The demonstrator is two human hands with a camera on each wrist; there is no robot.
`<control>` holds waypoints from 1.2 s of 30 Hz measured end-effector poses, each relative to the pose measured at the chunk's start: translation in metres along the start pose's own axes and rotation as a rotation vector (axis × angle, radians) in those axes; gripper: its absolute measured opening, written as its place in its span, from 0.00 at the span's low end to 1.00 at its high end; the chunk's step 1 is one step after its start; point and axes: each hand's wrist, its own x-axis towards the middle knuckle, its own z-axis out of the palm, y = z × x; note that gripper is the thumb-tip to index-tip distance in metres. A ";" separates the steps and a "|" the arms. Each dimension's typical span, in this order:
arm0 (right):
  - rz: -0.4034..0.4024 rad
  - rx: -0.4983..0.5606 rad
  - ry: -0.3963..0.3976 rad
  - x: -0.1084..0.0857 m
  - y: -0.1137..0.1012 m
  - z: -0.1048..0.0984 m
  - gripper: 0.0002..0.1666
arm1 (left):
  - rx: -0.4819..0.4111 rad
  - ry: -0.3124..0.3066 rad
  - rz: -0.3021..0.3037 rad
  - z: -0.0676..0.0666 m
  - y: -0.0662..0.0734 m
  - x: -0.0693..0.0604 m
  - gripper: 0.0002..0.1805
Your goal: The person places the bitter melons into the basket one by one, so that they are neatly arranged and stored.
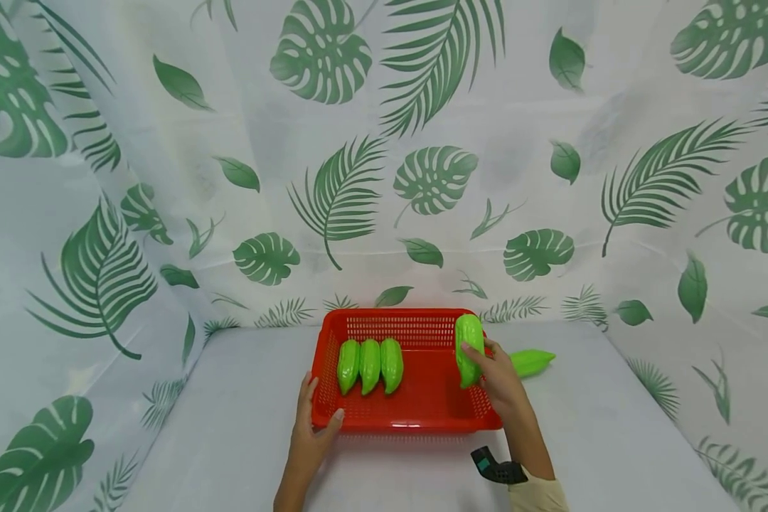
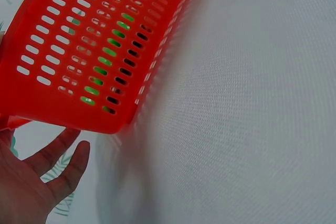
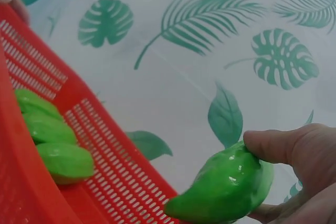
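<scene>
In my right hand (image 1: 503,378) is a green star fruit (image 1: 468,348), gripped between thumb and fingers above the right end of the red basket (image 1: 406,428). The right wrist view shows the thumb on top of this fruit (image 3: 226,184), its pointed tip facing left. Three more green star fruits (image 1: 370,363) lie side by side in the basket's left part. My left hand (image 1: 311,434) rests at the basket's front left corner, thumb by the front rim. In the left wrist view, two fingers (image 2: 71,169) stretch loosely beside the basket's underside.
Another green star fruit (image 1: 532,362) lies on the white table (image 1: 614,427) just right of the basket, partly behind my right hand. A leaf-patterned cloth (image 1: 371,121) hangs behind and along both sides. A black strap (image 1: 499,469) is on the right wrist.
</scene>
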 end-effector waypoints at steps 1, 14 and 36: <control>0.004 -0.011 -0.003 0.002 0.000 0.001 0.47 | -0.006 -0.004 -0.003 0.000 0.000 0.000 0.42; 0.055 -0.212 -0.093 0.023 -0.004 0.006 0.48 | -0.009 -0.017 -0.010 -0.001 -0.003 0.002 0.42; 0.159 -0.418 -0.248 0.071 -0.014 0.023 0.27 | -0.019 -0.027 0.013 -0.002 -0.003 0.001 0.43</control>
